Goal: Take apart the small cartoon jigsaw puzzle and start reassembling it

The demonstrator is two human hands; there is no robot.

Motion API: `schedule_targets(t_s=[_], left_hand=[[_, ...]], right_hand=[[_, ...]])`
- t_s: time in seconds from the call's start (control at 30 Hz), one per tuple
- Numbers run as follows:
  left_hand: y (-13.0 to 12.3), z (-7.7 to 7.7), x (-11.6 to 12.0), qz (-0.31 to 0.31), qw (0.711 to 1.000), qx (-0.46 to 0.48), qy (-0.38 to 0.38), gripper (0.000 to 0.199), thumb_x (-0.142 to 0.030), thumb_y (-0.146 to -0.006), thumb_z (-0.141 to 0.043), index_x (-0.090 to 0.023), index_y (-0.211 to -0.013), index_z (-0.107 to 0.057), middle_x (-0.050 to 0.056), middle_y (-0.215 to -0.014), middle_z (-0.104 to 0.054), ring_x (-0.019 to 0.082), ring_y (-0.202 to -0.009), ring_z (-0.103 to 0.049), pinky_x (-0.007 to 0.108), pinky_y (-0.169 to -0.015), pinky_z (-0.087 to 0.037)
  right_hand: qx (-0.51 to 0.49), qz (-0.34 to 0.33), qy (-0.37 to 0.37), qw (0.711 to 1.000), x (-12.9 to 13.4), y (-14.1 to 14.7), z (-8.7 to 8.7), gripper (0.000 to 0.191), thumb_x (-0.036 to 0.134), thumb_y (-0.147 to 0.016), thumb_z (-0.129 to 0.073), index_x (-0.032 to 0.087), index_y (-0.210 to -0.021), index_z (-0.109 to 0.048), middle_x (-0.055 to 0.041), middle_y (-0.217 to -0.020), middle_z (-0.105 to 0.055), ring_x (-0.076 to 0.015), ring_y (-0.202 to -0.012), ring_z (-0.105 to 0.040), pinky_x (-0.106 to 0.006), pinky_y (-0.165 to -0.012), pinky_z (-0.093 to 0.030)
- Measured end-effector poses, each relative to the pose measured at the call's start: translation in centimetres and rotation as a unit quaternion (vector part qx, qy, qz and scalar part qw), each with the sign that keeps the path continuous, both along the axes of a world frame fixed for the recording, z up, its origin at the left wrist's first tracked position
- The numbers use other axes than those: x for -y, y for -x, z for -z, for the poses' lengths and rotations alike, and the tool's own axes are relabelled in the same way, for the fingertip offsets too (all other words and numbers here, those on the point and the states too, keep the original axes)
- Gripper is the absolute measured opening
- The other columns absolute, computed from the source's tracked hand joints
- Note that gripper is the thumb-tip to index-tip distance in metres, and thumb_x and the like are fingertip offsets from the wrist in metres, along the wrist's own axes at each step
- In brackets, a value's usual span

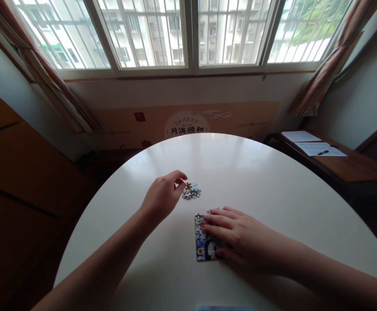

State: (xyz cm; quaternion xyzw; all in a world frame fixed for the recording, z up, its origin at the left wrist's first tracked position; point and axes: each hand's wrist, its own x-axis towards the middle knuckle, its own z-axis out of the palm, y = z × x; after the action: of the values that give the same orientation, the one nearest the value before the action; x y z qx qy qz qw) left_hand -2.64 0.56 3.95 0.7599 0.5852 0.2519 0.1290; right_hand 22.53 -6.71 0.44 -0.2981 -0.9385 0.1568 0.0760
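A small heap of loose jigsaw pieces (192,191) lies near the middle of the white round table (260,172). My left hand (165,193) is at the heap's left edge, thumb and forefinger apart, with nothing visible between them. Closer to me lies a partly covered, colourful jigsaw picture (204,244) with a straight left edge and rounded corners. Across its right side rests my right hand (234,229), palm down with fingers spread. That hand hides the picture's right part. A few piece edges show by its fingertips at the top.
A blue-edged flat object (225,308) is cut off at the bottom of the view. On the right, a brown wooden desk (366,166) holds paper sheets (316,149) and a dark pen (323,152). Beyond the table stands a printed cardboard panel (250,119) under the windows.
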Motion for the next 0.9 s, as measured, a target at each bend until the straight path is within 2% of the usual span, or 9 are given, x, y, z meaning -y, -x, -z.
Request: schedule_targets(t_s=[0.17, 0.33, 0.6, 0.8, 0.9], left_hand=[[-0.9, 1.3, 0.3, 0.024, 0.998, -0.038, 0.044, 0.012, -0.022, -0.091, -0.062, -0.022, -0.100, -0.068, 0.001, -0.091, -0.077, 0.020, -0.079, -0.068, 0.030, -0.070, -0.047], [-1.4, 2.4, 0.2, 0.029, 0.996, -0.068, 0.040, 0.010, -0.023, -0.091, -0.061, -0.023, -0.097, -0.069, 0.001, -0.093, -0.077, 0.020, -0.079, -0.068, 0.030, -0.071, -0.047], [-1.6, 2.1, 0.5, 0.016, 0.994, -0.097, -0.046, 0.008, -0.018, -0.091, -0.060, -0.020, -0.094, -0.068, 0.004, -0.092, -0.075, 0.022, -0.083, -0.068, 0.031, -0.073, -0.048], [-2.0, 2.1, 1.4, 0.073, 0.989, -0.096, -0.084, 0.009, -0.016, -0.091, -0.059, -0.020, -0.087, -0.066, 0.002, -0.088, -0.072, 0.018, -0.075, -0.065, 0.029, -0.066, -0.045], [-2.2, 2.1, 1.8, 0.108, 0.986, -0.098, -0.080, 0.009, -0.016, -0.090, -0.061, -0.021, -0.086, -0.067, 0.001, -0.087, -0.071, 0.017, -0.072, -0.063, 0.028, -0.064, -0.045]], right_hand=[[-0.002, 0.002, 0.000, 1.000, 0.0, 0.0, -0.2, 0.057, 0.031, -0.095, -0.057, 0.021, -0.150, -0.048, -0.0094, -0.157, -0.045, -0.0338, -0.142, -0.044, -0.059, -0.120, -0.030], [-0.001, 0.000, 0.000, 1.000, -0.1, -0.2, 0.2, 0.056, 0.035, -0.096, -0.055, 0.022, -0.151, -0.047, -0.0086, -0.157, -0.044, -0.0336, -0.142, -0.043, -0.058, -0.120, -0.030], [0.008, -0.002, -0.004, 1.000, 0.0, 0.0, 0.1, 0.055, 0.035, -0.097, -0.054, 0.021, -0.150, -0.047, -0.0083, -0.157, -0.044, -0.0336, -0.141, -0.044, -0.058, -0.121, -0.030], [-0.001, -0.008, -0.036, 0.999, 0.1, -0.2, -0.3, 0.060, 0.031, -0.094, -0.060, 0.022, -0.152, -0.044, -0.0119, -0.158, -0.043, -0.0340, -0.142, -0.042, -0.057, -0.118, -0.033], [-0.022, -0.003, -0.039, 0.999, 0.0, -0.7, -0.8, 0.048, 0.029, -0.095, -0.060, 0.023, -0.142, -0.055, -0.0109, -0.148, -0.055, -0.0305, -0.135, -0.051, -0.055, -0.116, -0.036]])
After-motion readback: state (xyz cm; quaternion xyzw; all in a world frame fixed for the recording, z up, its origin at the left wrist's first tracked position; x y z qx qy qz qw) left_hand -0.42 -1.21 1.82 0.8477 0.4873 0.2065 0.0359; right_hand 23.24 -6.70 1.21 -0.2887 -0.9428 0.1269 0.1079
